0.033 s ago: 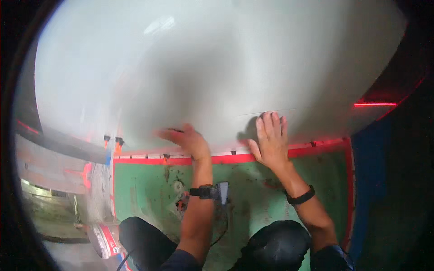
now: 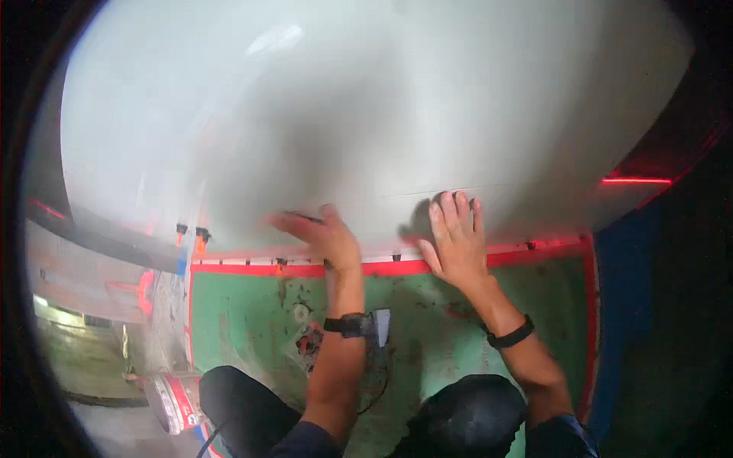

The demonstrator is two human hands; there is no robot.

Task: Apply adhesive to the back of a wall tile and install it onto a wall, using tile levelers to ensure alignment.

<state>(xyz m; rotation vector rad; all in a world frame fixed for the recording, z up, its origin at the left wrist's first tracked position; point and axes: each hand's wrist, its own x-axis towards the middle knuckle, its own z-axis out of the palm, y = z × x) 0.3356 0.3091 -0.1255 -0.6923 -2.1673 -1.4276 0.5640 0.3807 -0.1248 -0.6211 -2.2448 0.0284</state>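
A large smooth pale grey panel [image 2: 473,99] fills the upper view. My right hand [image 2: 462,244] lies against its lower part, fingers stretched out and thumb apart, just under a thin dark line [image 2: 427,193] across the surface. To its left, my left hand [image 2: 328,240] is at the panel's lower edge, its fingers pointing left and smeared by motion. A thin dark streak runs along those fingers; whether it is a held thing or a shadow does not show. Dark bands circle both wrists, and the left one carries a small grey block [image 2: 381,327].
Below the panel lies a stained green surface [image 2: 252,320] edged with red tape [image 2: 389,267]. Orange-and-black pieces [image 2: 201,238] sit by the panel's lower left. A red-and-white can [image 2: 175,404] stands beside my left knee. A red light line [image 2: 637,180] glows at far right.
My left hand has shifted slightly to the right and remains blurred. The right hand stays on the panel in nearly the same spot.
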